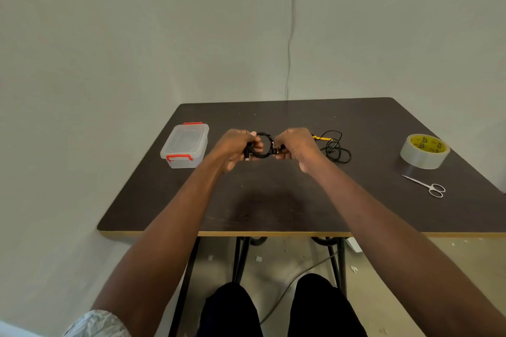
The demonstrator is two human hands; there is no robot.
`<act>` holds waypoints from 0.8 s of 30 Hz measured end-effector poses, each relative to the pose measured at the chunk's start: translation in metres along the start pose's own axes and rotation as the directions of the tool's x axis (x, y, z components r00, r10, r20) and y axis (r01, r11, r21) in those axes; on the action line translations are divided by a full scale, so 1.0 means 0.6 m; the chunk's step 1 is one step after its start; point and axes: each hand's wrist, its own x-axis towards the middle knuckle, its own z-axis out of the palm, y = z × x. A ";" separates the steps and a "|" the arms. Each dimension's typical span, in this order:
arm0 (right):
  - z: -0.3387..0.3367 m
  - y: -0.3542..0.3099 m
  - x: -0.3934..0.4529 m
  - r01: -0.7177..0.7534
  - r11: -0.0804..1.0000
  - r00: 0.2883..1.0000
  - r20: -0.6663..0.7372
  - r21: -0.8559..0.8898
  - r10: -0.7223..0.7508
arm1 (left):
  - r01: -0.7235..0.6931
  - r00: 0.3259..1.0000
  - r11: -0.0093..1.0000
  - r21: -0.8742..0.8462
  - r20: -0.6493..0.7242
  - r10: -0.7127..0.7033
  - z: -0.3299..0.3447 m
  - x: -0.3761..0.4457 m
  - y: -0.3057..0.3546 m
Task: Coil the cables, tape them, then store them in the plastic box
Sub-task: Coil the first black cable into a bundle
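A small black coiled cable [266, 136] hangs between my two hands above the middle of the dark table [273, 200]. My left hand [237, 149] grips the coil's left side, and a connector end pokes out below the fingers. My right hand [297, 148] pinches the coil's right side. A second black cable [336, 148] with a yellow end lies loose on the table just right of my right hand. The clear plastic box [184, 145], lid on with red clips, stands to the left of my left hand.
A roll of clear tape [424, 151] with a yellow core stands at the right of the table. Small scissors [427, 186] lie in front of it near the right edge. Walls close off the back and left.
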 end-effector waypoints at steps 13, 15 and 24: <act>0.007 0.090 0.012 0.312 0.684 0.947 0.154 -0.659 -0.284 | 0.070 0.978 0.948 0.312 -0.209 -0.003 0.005 0.043 -0.090; 0.010 0.103 0.012 0.323 0.648 0.943 0.178 -0.690 -0.280 | 0.064 0.965 0.851 0.521 -0.249 0.079 0.000 0.050 -0.104; 0.013 0.123 0.011 0.363 0.628 0.931 0.254 -0.688 -0.260 | 0.047 0.935 0.614 0.788 -0.251 0.250 -0.014 0.058 -0.149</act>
